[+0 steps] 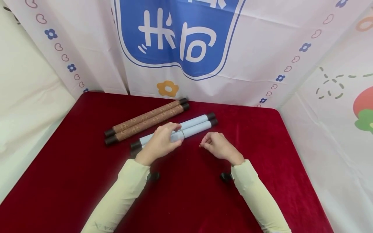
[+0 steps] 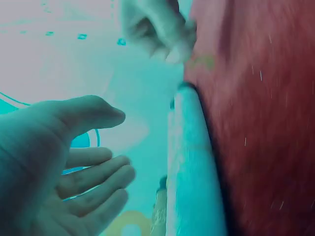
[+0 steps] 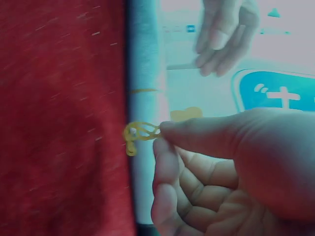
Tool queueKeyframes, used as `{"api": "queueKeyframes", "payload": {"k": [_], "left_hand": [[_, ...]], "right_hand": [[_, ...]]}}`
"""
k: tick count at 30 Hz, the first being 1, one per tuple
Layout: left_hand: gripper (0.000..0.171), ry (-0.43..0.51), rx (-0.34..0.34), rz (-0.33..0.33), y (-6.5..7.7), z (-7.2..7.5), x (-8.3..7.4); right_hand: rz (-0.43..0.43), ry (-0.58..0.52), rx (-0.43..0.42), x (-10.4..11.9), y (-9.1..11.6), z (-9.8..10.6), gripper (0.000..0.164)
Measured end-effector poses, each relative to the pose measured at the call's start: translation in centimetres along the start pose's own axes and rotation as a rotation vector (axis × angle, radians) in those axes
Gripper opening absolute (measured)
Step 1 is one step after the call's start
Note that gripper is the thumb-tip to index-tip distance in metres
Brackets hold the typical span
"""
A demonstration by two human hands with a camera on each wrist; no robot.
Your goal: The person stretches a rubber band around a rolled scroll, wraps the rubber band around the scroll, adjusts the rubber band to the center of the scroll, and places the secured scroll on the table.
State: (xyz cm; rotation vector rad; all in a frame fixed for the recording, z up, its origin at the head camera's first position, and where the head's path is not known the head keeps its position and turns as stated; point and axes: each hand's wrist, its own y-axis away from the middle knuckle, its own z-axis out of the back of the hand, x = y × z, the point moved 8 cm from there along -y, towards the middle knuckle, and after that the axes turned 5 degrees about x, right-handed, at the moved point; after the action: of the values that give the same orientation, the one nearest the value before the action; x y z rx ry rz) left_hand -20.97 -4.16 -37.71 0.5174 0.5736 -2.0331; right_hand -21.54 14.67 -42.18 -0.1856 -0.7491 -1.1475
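Two light-blue scrolls (image 1: 196, 125) with dark end caps lie side by side on the red table, and a thin yellowish band (image 3: 145, 90) goes round them near the middle. Over the scrolls is my left hand (image 1: 163, 139), which hides part of them. The left wrist view shows that hand (image 2: 81, 164) with fingers apart and nothing in them, clear of the scrolls. To their right, my right hand (image 1: 219, 145) pinches a yellow, looped rubber band (image 3: 141, 131) between thumb and forefinger.
Behind the blue pair, two brown patterned scrolls (image 1: 150, 119) with dark caps lie slantwise on the red cloth (image 1: 186, 194). A white printed curtain (image 1: 256, 48) hangs along the table's far edge, with more white cloth at both sides.
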Motion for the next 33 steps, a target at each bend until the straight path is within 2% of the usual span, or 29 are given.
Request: {"api": "queueKeyframes", "payload": {"k": [5, 12, 19, 27, 30, 33], "left_hand": [[0.035, 0.117, 0.066, -0.041, 0.4, -2.0, -1.0], [0.021, 0.259, 0.097, -0.087, 0.7, -3.9, -1.8], [0.011, 0.283, 0.104, -0.102, 0.6, -4.6, -2.0], [0.010, 0.285, 0.089, -0.124, 0.7, -4.7, -2.4], [0.009, 0.310, 0.068, -0.109, 0.7, -4.6, -2.3], [0.010, 0.349, 0.046, -0.055, 0.7, -4.5, -1.8]], "right_hand": [[0.088, -0.096, -0.014, 1.7, 0.4, 0.9, 0.007], [0.118, -0.157, -0.012, 2.5, 1.0, 1.0, 0.006], [0.145, -0.210, 0.003, 2.7, 1.4, 0.7, 0.006], [0.188, -0.224, 0.009, 3.1, 1.4, 0.7, 0.005], [0.179, -0.220, -0.018, 3.0, 1.5, 1.0, 0.007], [0.160, -0.220, -0.066, 2.9, 1.8, 1.4, 0.009]]}}
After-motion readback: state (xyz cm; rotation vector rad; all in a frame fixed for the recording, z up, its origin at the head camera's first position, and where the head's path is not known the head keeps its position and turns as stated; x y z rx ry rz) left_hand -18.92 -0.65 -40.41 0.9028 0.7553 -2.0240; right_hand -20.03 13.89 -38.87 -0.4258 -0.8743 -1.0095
